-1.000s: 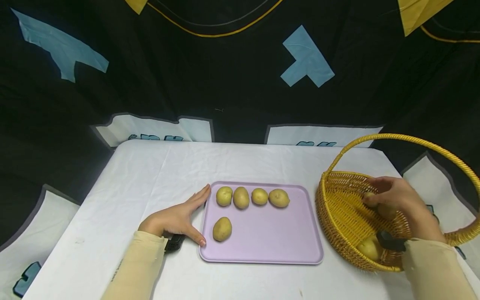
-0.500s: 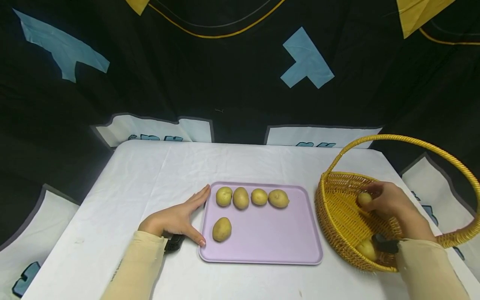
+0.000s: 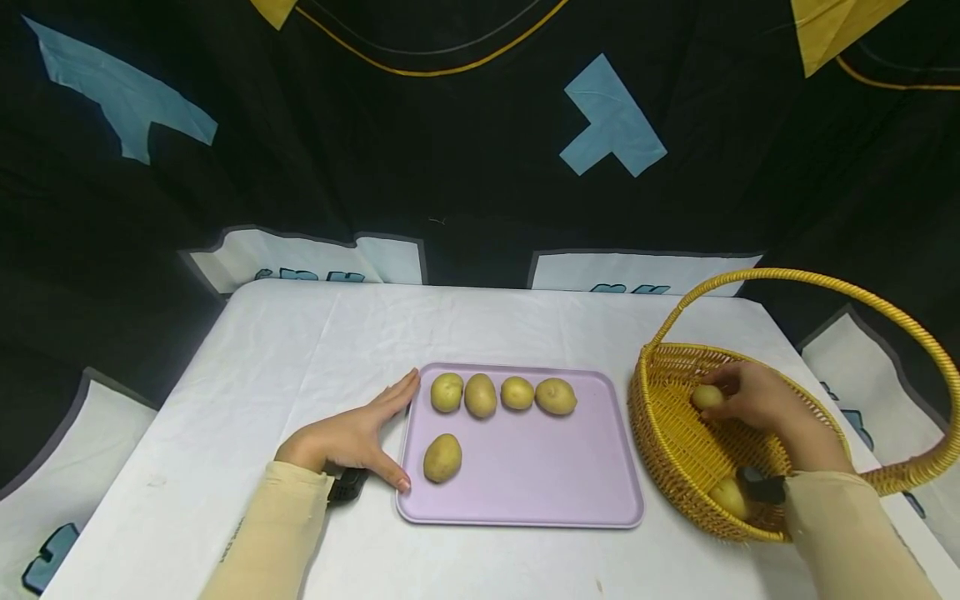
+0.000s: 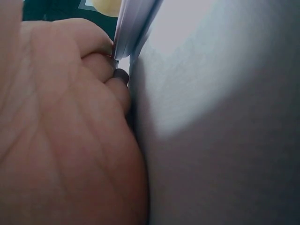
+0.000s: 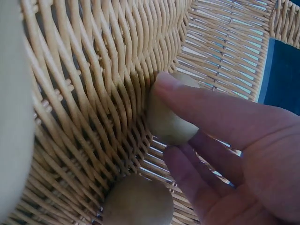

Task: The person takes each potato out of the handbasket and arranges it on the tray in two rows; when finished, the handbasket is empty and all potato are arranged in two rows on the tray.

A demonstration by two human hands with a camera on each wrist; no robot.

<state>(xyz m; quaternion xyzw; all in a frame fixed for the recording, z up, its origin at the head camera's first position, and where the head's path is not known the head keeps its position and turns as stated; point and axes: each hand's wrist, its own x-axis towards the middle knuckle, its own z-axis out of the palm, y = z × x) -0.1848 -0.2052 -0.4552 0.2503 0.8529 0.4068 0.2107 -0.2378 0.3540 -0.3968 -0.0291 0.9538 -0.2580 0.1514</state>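
Observation:
In the head view my right hand reaches into a wicker basket at the right. Its thumb and fingers pinch a small potato, which the right wrist view shows against the woven wicker. Another potato lies in the basket's near part. My left hand rests at the left edge of a lilac tray, thumb and fingers spread along the rim. On the tray, several potatoes form a row at the back, and a single potato lies nearer the front left.
The basket's tall arched handle rises above my right forearm. A white cloth covers the table. Behind it hangs a black patterned backdrop.
My right hand has moved left inside the basket with the potato between its fingers, so more of that potato shows. The left hand and the tray's potatoes have stayed in place.

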